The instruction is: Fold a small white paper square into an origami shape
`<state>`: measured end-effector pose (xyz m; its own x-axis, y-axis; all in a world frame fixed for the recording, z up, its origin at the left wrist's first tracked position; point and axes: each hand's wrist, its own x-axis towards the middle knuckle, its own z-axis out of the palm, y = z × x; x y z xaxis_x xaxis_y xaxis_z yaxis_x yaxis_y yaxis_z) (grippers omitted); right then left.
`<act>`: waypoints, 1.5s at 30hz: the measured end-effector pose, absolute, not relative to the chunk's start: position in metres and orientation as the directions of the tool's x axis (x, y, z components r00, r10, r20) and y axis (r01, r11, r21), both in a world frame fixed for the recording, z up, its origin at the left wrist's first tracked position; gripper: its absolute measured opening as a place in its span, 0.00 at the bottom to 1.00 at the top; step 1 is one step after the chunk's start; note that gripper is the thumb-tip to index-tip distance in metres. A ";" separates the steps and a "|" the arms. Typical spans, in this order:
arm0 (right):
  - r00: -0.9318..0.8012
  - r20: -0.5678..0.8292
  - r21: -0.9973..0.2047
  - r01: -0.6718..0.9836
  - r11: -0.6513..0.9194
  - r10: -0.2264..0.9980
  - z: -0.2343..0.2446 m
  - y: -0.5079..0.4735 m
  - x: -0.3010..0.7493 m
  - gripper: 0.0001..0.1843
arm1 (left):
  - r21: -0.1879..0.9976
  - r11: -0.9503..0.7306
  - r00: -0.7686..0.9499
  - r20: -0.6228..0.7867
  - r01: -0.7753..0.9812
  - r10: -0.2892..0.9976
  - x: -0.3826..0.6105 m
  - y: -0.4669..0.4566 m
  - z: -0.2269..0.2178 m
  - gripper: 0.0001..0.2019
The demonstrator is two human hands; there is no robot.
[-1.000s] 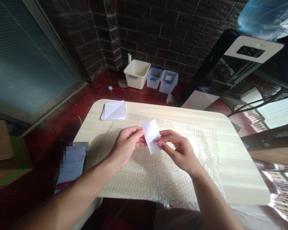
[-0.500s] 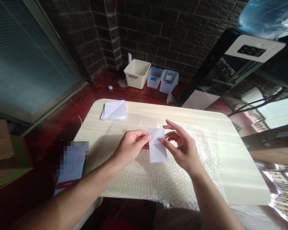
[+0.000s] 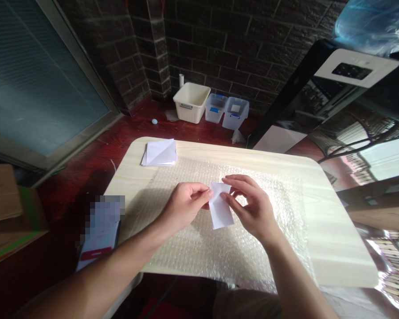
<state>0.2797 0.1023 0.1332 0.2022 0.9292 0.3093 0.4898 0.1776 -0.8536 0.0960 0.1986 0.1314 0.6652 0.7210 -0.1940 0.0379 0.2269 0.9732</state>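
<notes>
A small folded piece of white paper [image 3: 221, 213] is held up over the bubble wrap [image 3: 189, 248], between both hands. My left hand [image 3: 189, 201] pinches its upper left edge between thumb and fingers. On the other side, my right hand [image 3: 251, 204] has its thumb on the front of the paper near the right edge, with the fingers curved behind and above it. The fingertips behind the paper are partly hidden. Toward the far left of the table lies a stack of white paper sheets [image 3: 159, 153].
The bubble wrap covers much of the pale wooden table [image 3: 346, 248]. Beyond the table, a cream basket [image 3: 191, 108] and two clear plastic bins [image 3: 234, 117] stand on the floor. A water dispenser [image 3: 286, 102] is at the right, a cardboard box [image 3: 3, 199] at the left.
The paper has tilted, its lower end swinging slightly right. My right hand's raised fingers have come down closer to the paper's top edge. The left hand keeps its pinch.
</notes>
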 end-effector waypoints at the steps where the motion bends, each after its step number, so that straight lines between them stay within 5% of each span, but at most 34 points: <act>1: 0.201 0.310 -0.852 0.492 0.178 0.929 0.133 0.102 0.280 0.16 | 0.974 0.224 0.666 -0.193 0.039 0.721 0.096 0.199 0.131 0.13; 28: 0.244 0.344 -0.855 0.481 0.195 0.907 0.134 0.099 0.282 0.17 | 0.961 0.270 0.680 -0.238 0.060 0.693 0.095 0.201 0.128 0.12; 45: 0.107 -0.025 -0.998 -0.063 -0.018 0.994 0.137 0.101 0.288 0.07 | 0.935 0.347 0.724 -0.288 0.071 0.627 0.092 0.200 0.135 0.12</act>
